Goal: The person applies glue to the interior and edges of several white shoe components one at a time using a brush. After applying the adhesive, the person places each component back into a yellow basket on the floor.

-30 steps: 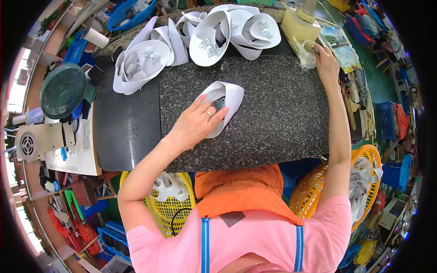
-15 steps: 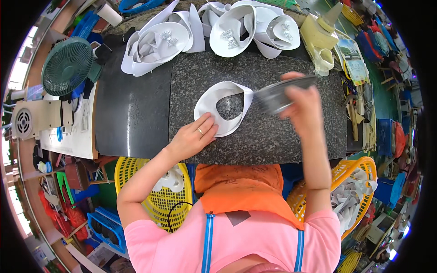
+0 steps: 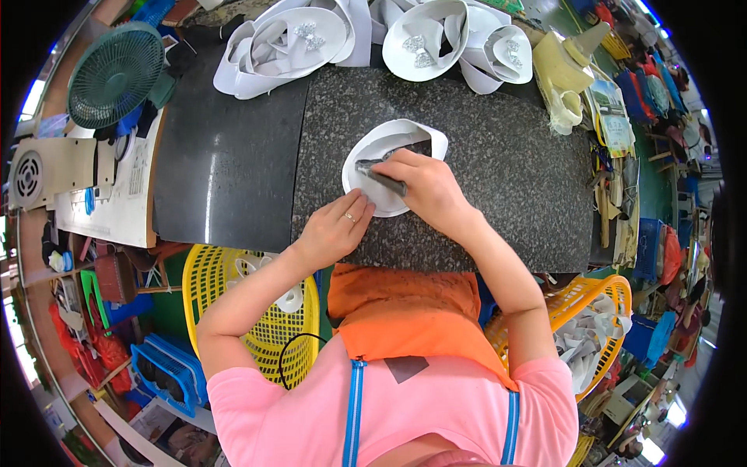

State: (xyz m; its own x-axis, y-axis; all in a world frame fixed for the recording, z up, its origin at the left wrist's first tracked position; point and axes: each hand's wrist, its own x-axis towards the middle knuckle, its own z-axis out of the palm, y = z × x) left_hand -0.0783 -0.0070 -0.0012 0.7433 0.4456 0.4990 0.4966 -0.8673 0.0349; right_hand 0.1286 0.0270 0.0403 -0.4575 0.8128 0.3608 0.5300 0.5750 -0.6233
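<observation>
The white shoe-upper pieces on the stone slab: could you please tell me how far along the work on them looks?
Done, apparently: white pieces with sparkly bows are stacked at the slab's far edge. In hand: the left hand presses one white piece flat on the granite slab while the right hand holds a dark tool on it. Possibly left: more white pieces in the yellow baskets.
</observation>
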